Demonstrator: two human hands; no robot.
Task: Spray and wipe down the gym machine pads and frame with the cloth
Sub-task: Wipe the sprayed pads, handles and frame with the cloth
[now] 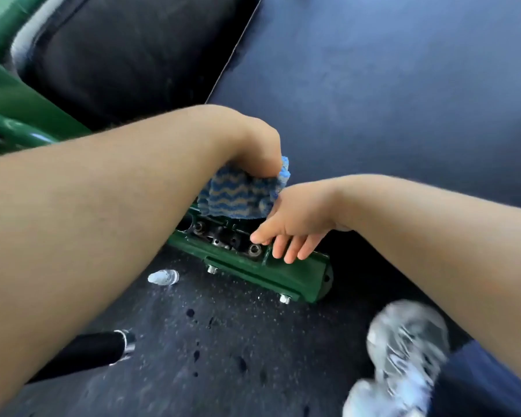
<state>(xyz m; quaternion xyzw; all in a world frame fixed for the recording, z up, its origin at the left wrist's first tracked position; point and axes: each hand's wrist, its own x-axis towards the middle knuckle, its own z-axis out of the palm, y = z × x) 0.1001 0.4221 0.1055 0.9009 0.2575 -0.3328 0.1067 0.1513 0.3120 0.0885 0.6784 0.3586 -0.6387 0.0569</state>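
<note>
Where wet drops spot the near speckled black rubber floor (223, 341), the green steel base rail (283, 275) sits bolted just beyond. The right hand (292, 227) rests on it, fingers loosely spread. The left hand (253, 142) clutches the blue-and-tan wavy-striped cloth (238, 197) over the rail's recess. Recommend working a folded edge into the bolt pockets. The dark blue vinyl pad (373, 85) lies farther right.

Open rubber floor (223, 326) before green frame foot (283, 275), blue pad (388, 85) behind it, black handle (97, 349) lower left, shoe (403, 350) lower right
</note>
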